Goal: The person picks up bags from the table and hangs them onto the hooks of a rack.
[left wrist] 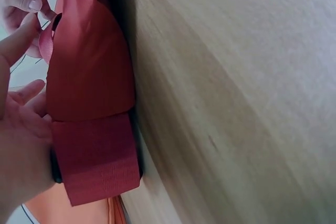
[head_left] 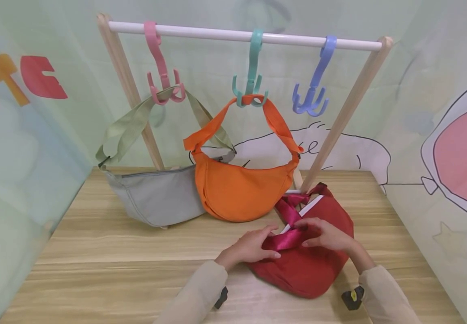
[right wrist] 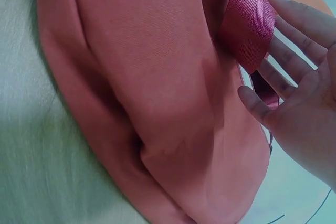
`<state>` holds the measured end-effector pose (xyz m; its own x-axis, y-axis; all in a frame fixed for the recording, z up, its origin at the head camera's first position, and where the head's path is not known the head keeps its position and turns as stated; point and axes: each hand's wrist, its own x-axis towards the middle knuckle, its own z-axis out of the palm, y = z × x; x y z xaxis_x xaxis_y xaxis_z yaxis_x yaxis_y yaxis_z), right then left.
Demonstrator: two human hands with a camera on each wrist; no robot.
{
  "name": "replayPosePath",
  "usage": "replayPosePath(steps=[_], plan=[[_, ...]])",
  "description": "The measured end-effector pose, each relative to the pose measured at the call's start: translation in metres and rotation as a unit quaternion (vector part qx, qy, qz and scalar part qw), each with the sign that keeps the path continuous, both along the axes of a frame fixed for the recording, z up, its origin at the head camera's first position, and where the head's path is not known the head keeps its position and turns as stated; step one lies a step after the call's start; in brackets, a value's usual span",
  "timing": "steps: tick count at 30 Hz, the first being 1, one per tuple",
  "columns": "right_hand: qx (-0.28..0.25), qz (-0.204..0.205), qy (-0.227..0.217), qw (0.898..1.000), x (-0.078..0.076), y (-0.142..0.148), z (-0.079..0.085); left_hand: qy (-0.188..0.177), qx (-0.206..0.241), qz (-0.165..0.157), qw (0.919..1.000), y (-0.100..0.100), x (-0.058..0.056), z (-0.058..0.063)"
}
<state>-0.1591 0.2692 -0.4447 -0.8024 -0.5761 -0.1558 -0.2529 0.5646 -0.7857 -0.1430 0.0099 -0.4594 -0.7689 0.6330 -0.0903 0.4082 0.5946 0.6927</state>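
Note:
On the table lies a red bag (head_left: 318, 270) with a shiny magenta strap (head_left: 286, 241) looped over its top. My left hand (head_left: 251, 245) is at the bag's left side, thumb and fingers apart around the strap's near end. My right hand (head_left: 325, 234) reaches over the bag from the right, its fingers by the strap. In the right wrist view, that hand's fingers (right wrist: 299, 64) are spread and fairly straight, beside the strap (right wrist: 249, 24). The left wrist view shows the bag's end (left wrist: 92, 66) next to my left hand (left wrist: 23, 135), whose fingers are loosely extended.
A rack with a white bar (head_left: 205, 31) stands behind. From its pink hook (head_left: 164, 81) hangs a grey bag (head_left: 160, 195), and from its green hook (head_left: 251, 83) an orange bag (head_left: 243, 189). A blue hook (head_left: 312, 92) hangs on the right, above the red bag.

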Motion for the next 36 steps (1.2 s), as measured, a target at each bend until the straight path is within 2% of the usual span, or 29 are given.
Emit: replayPosePath(steps=[13, 22, 36], plan=[[-0.011, 0.001, 0.002, 1.000, 0.0002, -0.0007, 0.0017, 0.004, -0.005, -0.007, 1.0000, -0.0011, 0.0004, -0.0040], [-0.010, -0.004, 0.007, 1.000, 0.0008, 0.0002, 0.0021, 0.008, 0.016, 0.006, 0.9998, -0.0021, 0.0021, -0.0050], [-0.035, -0.001, -0.009, 0.999, 0.0024, -0.0025, 0.0069, 0.011, 0.051, 0.021, 0.9984, -0.0051, 0.0039, -0.0040]])
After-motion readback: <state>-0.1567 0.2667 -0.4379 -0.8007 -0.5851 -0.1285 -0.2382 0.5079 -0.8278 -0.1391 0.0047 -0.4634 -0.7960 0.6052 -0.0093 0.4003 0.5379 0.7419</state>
